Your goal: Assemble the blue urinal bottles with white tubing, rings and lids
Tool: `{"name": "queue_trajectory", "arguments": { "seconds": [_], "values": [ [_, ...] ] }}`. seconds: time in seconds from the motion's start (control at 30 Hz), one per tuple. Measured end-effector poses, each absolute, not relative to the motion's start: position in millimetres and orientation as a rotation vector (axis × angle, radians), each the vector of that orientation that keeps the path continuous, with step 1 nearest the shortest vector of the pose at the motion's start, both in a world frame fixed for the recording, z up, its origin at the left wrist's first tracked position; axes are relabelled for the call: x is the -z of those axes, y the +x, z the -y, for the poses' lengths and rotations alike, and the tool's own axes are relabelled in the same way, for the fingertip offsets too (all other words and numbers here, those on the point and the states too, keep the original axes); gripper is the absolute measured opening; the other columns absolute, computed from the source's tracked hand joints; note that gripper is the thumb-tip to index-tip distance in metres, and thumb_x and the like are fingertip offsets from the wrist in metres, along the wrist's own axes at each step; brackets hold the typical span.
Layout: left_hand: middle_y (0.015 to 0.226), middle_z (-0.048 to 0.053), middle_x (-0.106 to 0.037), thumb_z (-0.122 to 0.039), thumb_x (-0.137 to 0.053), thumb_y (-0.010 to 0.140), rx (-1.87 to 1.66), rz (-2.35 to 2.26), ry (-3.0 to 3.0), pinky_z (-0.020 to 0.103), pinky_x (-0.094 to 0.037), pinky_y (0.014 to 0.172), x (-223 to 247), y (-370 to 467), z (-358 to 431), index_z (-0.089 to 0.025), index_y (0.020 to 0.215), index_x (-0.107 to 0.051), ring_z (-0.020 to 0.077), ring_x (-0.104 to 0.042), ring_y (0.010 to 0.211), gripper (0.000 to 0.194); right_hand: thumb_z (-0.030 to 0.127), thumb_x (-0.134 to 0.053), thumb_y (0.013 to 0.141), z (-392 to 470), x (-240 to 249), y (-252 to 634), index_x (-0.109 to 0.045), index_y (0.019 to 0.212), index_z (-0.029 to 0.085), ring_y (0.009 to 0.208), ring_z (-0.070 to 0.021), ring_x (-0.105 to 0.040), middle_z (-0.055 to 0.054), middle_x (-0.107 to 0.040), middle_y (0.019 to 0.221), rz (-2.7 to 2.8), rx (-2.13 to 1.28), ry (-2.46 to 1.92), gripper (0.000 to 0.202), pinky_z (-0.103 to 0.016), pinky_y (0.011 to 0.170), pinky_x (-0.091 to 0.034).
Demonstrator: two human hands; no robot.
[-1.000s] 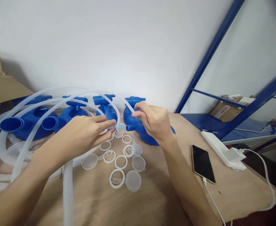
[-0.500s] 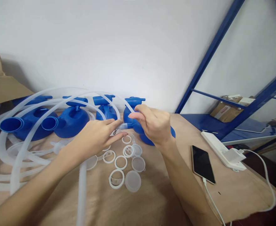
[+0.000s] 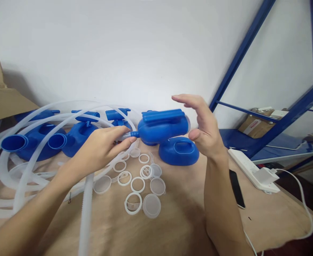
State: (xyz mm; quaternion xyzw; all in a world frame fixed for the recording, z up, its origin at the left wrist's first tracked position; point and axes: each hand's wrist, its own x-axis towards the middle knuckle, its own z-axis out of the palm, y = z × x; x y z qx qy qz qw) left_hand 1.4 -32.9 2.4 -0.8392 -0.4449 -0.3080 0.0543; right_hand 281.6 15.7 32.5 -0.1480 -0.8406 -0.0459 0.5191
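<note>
My left hand [image 3: 107,144] pinches the clear tube end [image 3: 124,136] where it meets the narrow blue spout of a blue bottle [image 3: 163,128]. That bottle lies sideways in the air, its handle upward and a pale cap at its right end. Just right of the cap is my right hand [image 3: 205,128], its fingers and thumb spread around nothing. Below the held bottle, another blue bottle [image 3: 179,152] rests on the table. Clear rings [image 3: 137,185] and round lids [image 3: 151,205] lie nearer me.
Blue bottles [image 3: 36,144] and coiled translucent hoses [image 3: 20,192] cover the left side. A cardboard box [image 3: 6,101] stands at far left. A phone [image 3: 236,190] and white power strip [image 3: 248,169] lie right, beside a blue metal frame [image 3: 241,53].
My right hand has let go of the hose, moved right and opened. The blue bottle now shows raised and level, joined to the tube in my left hand. A twist tie now lies lower left.
</note>
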Motion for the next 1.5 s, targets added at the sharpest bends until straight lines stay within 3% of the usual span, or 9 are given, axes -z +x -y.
{"name": "queue_trajectory", "arguments": {
  "seconds": [0.1,0.3,0.53,0.7,0.87,1.03,1.33,1.4,1.5],
  "values": [
    [0.064,-0.002,-0.058,-0.052,-0.042,0.107,0.965,1.347,-2.612,0.027,-0.034,0.055,-6,0,34,-0.019,0.084,-0.059,0.0146,-0.051,0.053,0.043,0.080,-0.075,0.076,-28,-25,281,-0.067,0.117,0.029,0.108,-0.0269,-0.067,-0.004,-0.070,0.115,1.938,-0.142,-0.334,0.065,-0.047,0.096,-0.057],
    [0.073,0.004,-0.063,-0.057,-0.029,0.111,0.764,1.281,-2.506,0.031,-0.033,0.055,6,-3,40,-0.022,0.087,-0.052,0.0206,-0.060,0.060,0.048,0.059,-0.091,0.069,-27,-12,251,-0.057,0.087,0.026,0.079,-0.0154,-0.060,0.004,-0.060,0.086,1.701,-0.414,-0.398,0.051,-0.033,0.075,-0.056],
    [0.074,0.006,-0.062,-0.057,-0.017,0.112,0.665,1.262,-2.341,0.031,-0.028,0.050,9,1,40,-0.020,0.087,-0.055,0.0211,-0.058,0.054,0.058,0.053,-0.090,0.073,-4,-16,240,-0.054,0.093,0.027,0.079,-0.0146,-0.059,0.003,-0.060,0.091,1.689,-0.567,-0.490,0.048,-0.032,0.072,-0.057],
    [0.075,0.003,-0.066,-0.056,-0.032,0.110,0.948,1.281,-2.516,0.027,-0.041,0.056,1,9,43,-0.020,0.087,-0.059,0.0177,-0.062,0.061,0.050,0.061,-0.085,0.077,-3,-16,247,-0.057,0.096,0.027,0.085,-0.0172,-0.063,0.001,-0.062,0.094,1.729,-0.407,-0.453,0.048,-0.034,0.075,-0.058],
    [0.088,0.004,-0.074,-0.057,-0.049,0.103,1.220,1.532,-2.640,0.028,-0.047,0.061,-15,14,56,-0.020,0.110,-0.069,0.0182,-0.063,0.067,0.043,0.068,-0.085,0.074,-9,-22,264,-0.062,0.095,0.027,0.086,-0.0202,-0.066,0.000,-0.066,0.093,1.717,-0.154,-0.410,0.051,-0.037,0.076,-0.060],
    [0.059,-0.003,-0.054,-0.062,-0.053,0.101,1.372,1.927,-3.020,0.023,-0.042,0.048,-12,13,53,-0.020,0.092,-0.066,0.0126,-0.052,0.051,0.045,0.065,-0.091,0.069,-5,-31,274,-0.067,0.091,0.027,0.086,-0.0232,-0.069,-0.002,-0.071,0.091,1.741,-0.059,-0.400,0.050,-0.043,0.080,-0.061],
    [0.088,0.008,-0.071,-0.051,-0.076,0.090,1.857,2.270,-3.271,0.028,-0.058,0.059,-14,2,43,-0.017,0.088,-0.073,0.0128,-0.062,0.062,0.034,0.067,-0.088,0.071,-21,-26,284,-0.068,0.096,0.027,0.088,-0.0233,-0.069,-0.002,-0.070,0.094,1.768,-0.064,-0.340,0.052,-0.042,0.079,-0.060],
    [0.091,0.009,-0.071,-0.048,-0.077,0.088,2.024,2.341,-3.237,0.027,-0.056,0.052,-11,6,41,-0.016,0.091,-0.073,0.0114,-0.057,0.057,0.032,0.070,-0.087,0.070,-23,-24,283,-0.066,0.097,0.027,0.090,-0.0242,-0.069,-0.003,-0.071,0.096,1.809,-0.055,-0.331,0.055,-0.044,0.083,-0.061],
    [0.081,0.005,-0.065,-0.049,-0.078,0.086,2.076,2.226,-3.204,0.018,-0.033,0.038,-6,13,38,-0.015,0.086,-0.069,0.0059,-0.042,0.049,0.035,0.066,-0.090,0.069,-26,-23,282,-0.066,0.098,0.028,0.092,-0.0242,-0.070,-0.003,-0.072,0.098,1.860,-0.074,-0.294,0.053,-0.045,0.085,-0.061]
  ]
}}
